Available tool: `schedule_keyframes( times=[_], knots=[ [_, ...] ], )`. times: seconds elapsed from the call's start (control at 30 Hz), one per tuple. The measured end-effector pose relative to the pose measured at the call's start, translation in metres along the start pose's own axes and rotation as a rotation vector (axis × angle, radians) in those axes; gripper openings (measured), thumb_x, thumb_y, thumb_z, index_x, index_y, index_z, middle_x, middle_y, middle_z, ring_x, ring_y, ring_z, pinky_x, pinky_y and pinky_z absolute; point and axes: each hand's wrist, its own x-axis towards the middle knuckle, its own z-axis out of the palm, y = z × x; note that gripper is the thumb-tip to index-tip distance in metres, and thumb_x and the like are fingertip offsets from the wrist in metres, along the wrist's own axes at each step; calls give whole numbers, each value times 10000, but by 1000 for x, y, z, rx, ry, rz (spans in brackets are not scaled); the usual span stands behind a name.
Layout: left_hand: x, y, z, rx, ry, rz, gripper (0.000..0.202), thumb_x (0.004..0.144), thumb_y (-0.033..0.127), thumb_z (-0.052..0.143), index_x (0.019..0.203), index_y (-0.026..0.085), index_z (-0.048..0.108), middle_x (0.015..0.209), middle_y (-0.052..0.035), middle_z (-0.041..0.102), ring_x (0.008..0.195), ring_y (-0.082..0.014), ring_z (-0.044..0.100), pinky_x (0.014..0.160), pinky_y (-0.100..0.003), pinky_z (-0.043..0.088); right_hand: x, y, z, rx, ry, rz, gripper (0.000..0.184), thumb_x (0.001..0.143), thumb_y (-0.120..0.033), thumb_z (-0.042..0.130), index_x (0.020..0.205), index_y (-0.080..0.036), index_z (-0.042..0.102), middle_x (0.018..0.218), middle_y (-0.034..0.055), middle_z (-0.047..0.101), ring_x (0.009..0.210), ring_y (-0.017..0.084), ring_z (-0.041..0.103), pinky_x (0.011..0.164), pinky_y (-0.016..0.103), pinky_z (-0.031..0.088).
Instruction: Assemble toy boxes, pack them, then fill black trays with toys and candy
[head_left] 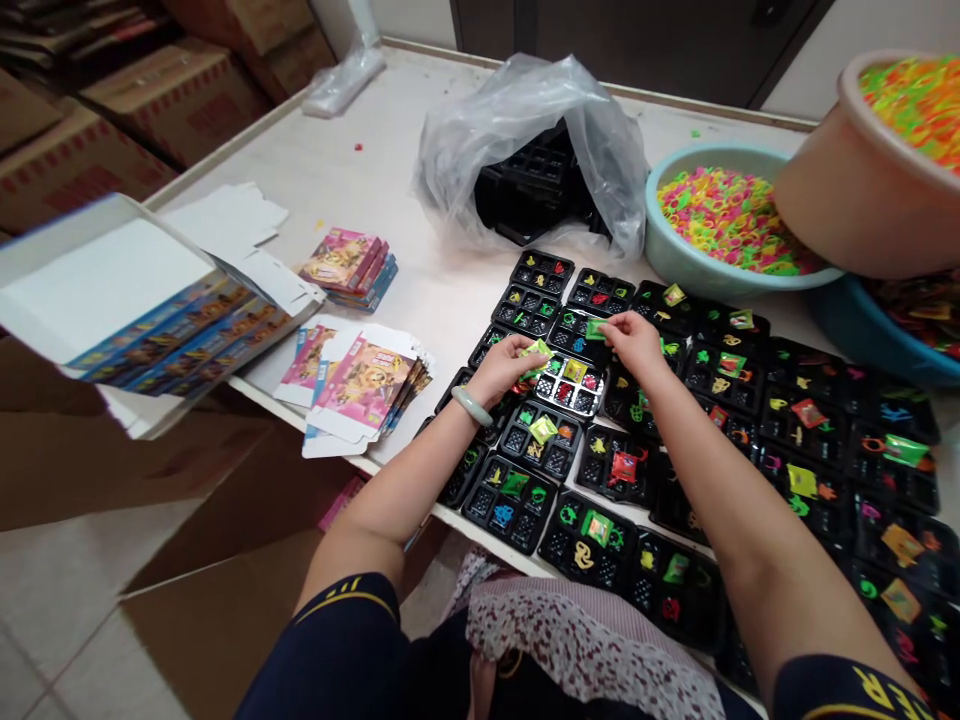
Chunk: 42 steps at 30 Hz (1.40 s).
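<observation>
My left hand [501,372], with a pale bangle [471,405] at the wrist, is closed around some small yellow-green packets [537,352]. Between the fingertips of my right hand [636,342] is a small green packet [596,328], above a black compartment tray [576,345]. Rows of similar trays cover the table's front and right. Many hold small coloured plastic pieces, such as a blue one [504,514], and a packet, such as a red one [624,466]. My right forearm hides part of some trays.
A clear plastic bag [457,150] of black trays stands behind. Basins of colourful small pieces, one light blue [667,235] and one pinkish [817,190], are at the right. Printed cartons [367,385] and an open display box [97,280] lie left; cardboard boxes [176,100] stand beyond.
</observation>
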Motion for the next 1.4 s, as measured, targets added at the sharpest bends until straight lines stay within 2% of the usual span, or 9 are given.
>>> schedule_keyframes(
  times=[0.17, 0.37, 0.53, 0.67, 0.8, 0.97, 1.03, 1.17, 1.4],
  knots=[
    [12, 6, 7, 62, -65, 82, 347, 626, 365, 802, 740, 139, 565, 679, 35, 588, 574, -59, 520, 556, -196, 431, 5, -20, 3, -264, 32, -195, 228, 705, -388, 695, 817, -196, 642, 877, 61, 652, 786, 210, 606, 830, 411, 471],
    [28, 13, 15, 163, -149, 145, 342, 575, 310, 828, 744, 133, 588, 657, 52, 562, 580, -55, 496, 577, -197, 403, -30, -35, 21, 126, -376, -85, 400, 619, -556, 750, 726, -209, 581, 631, -21, 598, 568, 145, 549, 590, 310, 473],
    [40, 20, 17, 75, -169, 87, 324, 630, 323, 792, 854, 139, 645, 747, 13, 624, 615, -77, 545, 573, -216, 440, 7, -23, 12, 249, -142, 17, 372, 653, -533, 718, 748, -215, 553, 661, -9, 624, 589, 160, 591, 556, 292, 477],
    [50, 23, 16, 34, -108, 75, 339, 598, 296, 812, 853, 139, 654, 733, 6, 641, 612, -81, 567, 564, -210, 442, 70, -14, -2, -81, 140, -28, 156, 757, -346, 637, 760, -194, 602, 725, 34, 657, 696, 204, 622, 731, 368, 506],
    [60, 21, 13, -2, -23, 59, 352, 563, 325, 836, 761, 136, 615, 686, 11, 643, 605, -86, 572, 572, -210, 434, 103, -7, -7, -339, 174, -41, 81, 756, -225, 604, 773, -166, 656, 842, 106, 685, 840, 266, 626, 871, 446, 469],
    [71, 17, 7, -26, 12, 97, 344, 578, 339, 827, 791, 132, 653, 715, 14, 649, 629, -82, 566, 615, -220, 443, 76, -7, -2, -373, 238, -233, 240, 771, -283, 586, 946, -149, 681, 1080, 163, 644, 1071, 294, 564, 996, 475, 395],
    [75, 16, 8, -43, 33, 99, 340, 578, 339, 831, 776, 133, 649, 695, 20, 635, 603, -79, 548, 592, -219, 437, 57, -15, 6, -271, 114, -309, 250, 783, -356, 583, 929, -179, 682, 1030, 126, 662, 1031, 274, 581, 966, 463, 425],
    [82, 20, 12, -58, 80, 107, 344, 601, 364, 829, 777, 136, 641, 655, 29, 602, 550, -80, 528, 534, -218, 426, 32, -38, 31, 87, -322, -148, 318, 692, -481, 686, 856, -209, 663, 790, 34, 681, 731, 195, 619, 678, 348, 521],
    [78, 31, -5, -21, 67, 110, 384, 554, 334, 839, 808, 135, 631, 700, 20, 635, 579, -88, 555, 549, -217, 445, 25, -54, 68, 286, -246, 29, 253, 667, -419, 727, 717, -225, 572, 605, -41, 589, 549, 128, 563, 577, 292, 522]
  ],
)
